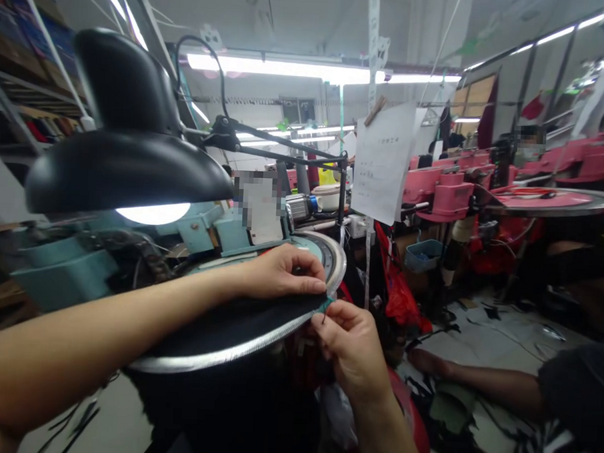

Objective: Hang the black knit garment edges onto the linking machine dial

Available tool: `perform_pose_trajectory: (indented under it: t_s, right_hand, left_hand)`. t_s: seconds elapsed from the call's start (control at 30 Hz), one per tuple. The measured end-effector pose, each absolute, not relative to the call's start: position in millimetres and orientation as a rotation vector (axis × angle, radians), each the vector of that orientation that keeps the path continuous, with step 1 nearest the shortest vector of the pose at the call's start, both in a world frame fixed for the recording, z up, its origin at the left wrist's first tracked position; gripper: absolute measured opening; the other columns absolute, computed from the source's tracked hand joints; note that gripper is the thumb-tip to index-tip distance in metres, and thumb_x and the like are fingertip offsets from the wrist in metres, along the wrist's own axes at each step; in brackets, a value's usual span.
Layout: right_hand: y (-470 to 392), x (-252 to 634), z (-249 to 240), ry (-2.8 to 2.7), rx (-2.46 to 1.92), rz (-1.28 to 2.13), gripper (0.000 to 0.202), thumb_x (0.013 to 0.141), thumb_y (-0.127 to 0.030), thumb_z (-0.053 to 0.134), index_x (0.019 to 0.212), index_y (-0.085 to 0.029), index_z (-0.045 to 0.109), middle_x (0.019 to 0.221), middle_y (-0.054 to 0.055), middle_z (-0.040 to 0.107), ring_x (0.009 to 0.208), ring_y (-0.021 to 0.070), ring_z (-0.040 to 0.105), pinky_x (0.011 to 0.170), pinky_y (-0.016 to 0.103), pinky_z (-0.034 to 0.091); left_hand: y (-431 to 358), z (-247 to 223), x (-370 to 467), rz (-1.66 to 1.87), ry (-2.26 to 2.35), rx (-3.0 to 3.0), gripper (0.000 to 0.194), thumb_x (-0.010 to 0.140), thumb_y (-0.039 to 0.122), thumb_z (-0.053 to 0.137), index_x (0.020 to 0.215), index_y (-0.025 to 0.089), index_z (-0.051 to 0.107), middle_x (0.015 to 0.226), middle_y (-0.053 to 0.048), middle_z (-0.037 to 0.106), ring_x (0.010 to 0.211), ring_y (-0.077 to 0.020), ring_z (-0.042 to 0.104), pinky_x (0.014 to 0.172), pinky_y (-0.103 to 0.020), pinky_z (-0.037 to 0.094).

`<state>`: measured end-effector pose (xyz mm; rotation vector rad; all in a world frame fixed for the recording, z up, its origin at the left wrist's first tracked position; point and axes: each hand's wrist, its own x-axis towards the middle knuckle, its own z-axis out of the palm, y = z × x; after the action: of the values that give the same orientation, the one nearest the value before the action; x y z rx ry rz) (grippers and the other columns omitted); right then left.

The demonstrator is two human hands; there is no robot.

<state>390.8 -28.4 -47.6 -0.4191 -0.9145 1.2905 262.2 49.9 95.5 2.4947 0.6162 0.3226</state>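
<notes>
A round linking machine dial with a ridged metal rim (226, 354) curves in front of me. Black knit fabric (248, 317) lies inside the rim. My left hand (292, 273) reaches over the dial from the left, its thumb and fingers pressed together at the rim's right side, on the edge of the fabric. Just outside the rim, my right hand (350, 335) pinches a small teal strip of knit (323, 308) between thumb and forefinger, with a dark thread end hanging below. The two hands' fingertips are close together. Exactly what lies under the left fingertips is partly hidden.
A black lamp (129, 159) hangs low over the dial at left. Teal machine parts (69, 276) stand behind it. A paper sheet (385, 163) hangs ahead. At right are pink machines (443, 192), a blue basket (423, 254), and a co-worker's leg (495, 388) above scrap-strewn floor.
</notes>
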Motion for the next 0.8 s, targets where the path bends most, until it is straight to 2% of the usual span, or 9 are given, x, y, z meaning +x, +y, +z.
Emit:
perform_pose_trajectory:
  t_s: [0.13, 0.27, 0.6, 0.8]
  right_hand:
    - [-26.0, 388.2, -46.8, -0.908, -0.394, 1.217, 0.027, 0.075, -0.033, 0.08, 0.067, -0.015, 0.062, 0.048, -0.007, 0.046, 0.041, 0.0016, 0.03, 0.04, 0.014, 0.025]
    - [-25.4, 387.5, -47.7, -0.907, -0.386, 1.199, 0.027, 0.077, -0.032, 0.078, 0.066, -0.015, 0.06, 0.048, -0.008, 0.044, 0.041, 0.0019, 0.03, 0.04, 0.014, 0.025]
    - [-21.9, 389.2, -51.7, -0.899, -0.357, 1.24, 0.025, 0.08, -0.035, 0.078, 0.074, -0.015, 0.065, 0.052, -0.006, 0.053, 0.04, 0.0022, 0.037, 0.039, 0.013, 0.031]
    - [-22.3, 388.9, -48.8, -0.828, -0.327, 1.242, 0.025, 0.077, -0.031, 0.079, 0.075, -0.016, 0.059, 0.054, -0.007, 0.055, 0.038, 0.0025, 0.038, 0.036, 0.012, 0.03]
  left_hand:
    - [50.5, 95.5, 262.7, 0.308, 0.586, 2.509, 0.029, 0.088, 0.041, 0.065, 0.084, 0.012, 0.066, 0.076, 0.0, 0.062, 0.071, -0.0111, 0.056, 0.067, -0.019, 0.043]
    - [50.5, 95.7, 263.2, 0.296, 0.585, 2.506, 0.029, 0.089, 0.041, 0.064, 0.085, 0.012, 0.066, 0.078, -0.001, 0.062, 0.072, -0.0116, 0.055, 0.068, -0.02, 0.044]
    - [49.7, 96.1, 265.3, 0.278, 0.594, 2.509, 0.028, 0.089, 0.039, 0.064, 0.084, 0.012, 0.066, 0.078, -0.001, 0.063, 0.072, -0.0116, 0.056, 0.067, -0.019, 0.044]
    - [50.2, 96.3, 265.6, 0.284, 0.59, 2.514, 0.029, 0.089, 0.041, 0.064, 0.084, 0.012, 0.066, 0.077, -0.001, 0.063, 0.072, -0.012, 0.056, 0.067, -0.019, 0.045]
